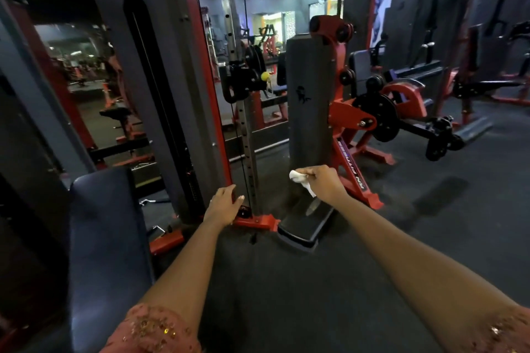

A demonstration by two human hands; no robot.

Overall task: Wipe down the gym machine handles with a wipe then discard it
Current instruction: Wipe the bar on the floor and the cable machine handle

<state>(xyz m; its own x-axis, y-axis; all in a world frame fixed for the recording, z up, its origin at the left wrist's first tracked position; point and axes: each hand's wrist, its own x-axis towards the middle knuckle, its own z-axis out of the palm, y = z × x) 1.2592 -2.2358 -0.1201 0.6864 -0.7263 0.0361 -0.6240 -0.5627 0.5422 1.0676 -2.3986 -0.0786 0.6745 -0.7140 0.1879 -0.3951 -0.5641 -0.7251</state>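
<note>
Wiping step, wipe not yet discarded: right hand (324, 183) pinches a crumpled white paper wipe (298, 178) right of the red steel cable-machine upright (220, 123), left hand (223, 205) loose-fingered and empty at that upright's base; next probably needs the wipe carried to a handle, none clearly visible.

Looking forward and down from head height, wide-angled, close over the left hand (222, 205) and right hand (324, 182), facing the red machine frame (258, 221).

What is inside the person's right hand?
A crumpled white wipe, pinched by the right hand; one end bulges out beyond the fingers and a tail hangs below. The part within the curled fingers is hidden.
</note>
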